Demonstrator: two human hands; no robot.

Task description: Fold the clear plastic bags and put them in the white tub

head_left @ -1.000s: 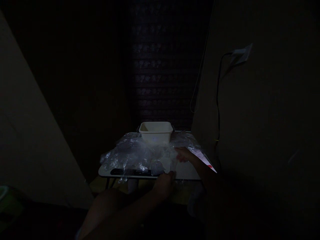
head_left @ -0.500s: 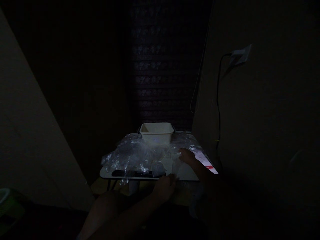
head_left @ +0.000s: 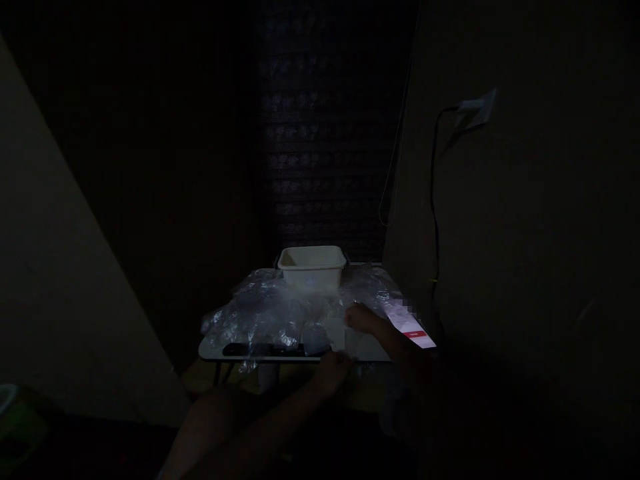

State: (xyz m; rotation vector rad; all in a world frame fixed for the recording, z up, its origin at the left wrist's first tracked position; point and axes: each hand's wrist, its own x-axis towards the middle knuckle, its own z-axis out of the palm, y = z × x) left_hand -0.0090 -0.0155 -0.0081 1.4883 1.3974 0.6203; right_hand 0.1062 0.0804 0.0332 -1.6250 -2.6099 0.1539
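The scene is very dark. My left hand (head_left: 334, 372) is closed at the front edge of a small white folding table (head_left: 373, 350). Farther in and to the right, my closed right hand (head_left: 361, 318) is above the tabletop. A faint clear plastic bag (head_left: 353, 340) stretches between the two hands, gripped by both; its outline is hard to make out. Crumpled clear plastic (head_left: 265, 313) is heaped over the left and middle of the table. Behind it stands a white rectangular tub (head_left: 313, 275), its contents not visible.
A phone with a lit screen (head_left: 411, 328) lies at the table's right edge. A dark slot (head_left: 245, 349) runs along the front edge. On the right wall, a black cable (head_left: 435, 200) hangs from a socket (head_left: 477, 110). A greenish bin (head_left: 17, 417) stands at lower left.
My right hand has moved slightly left and down, and the plastic at its fingers shows less. My left hand has shifted slightly. The view has tilted a little.
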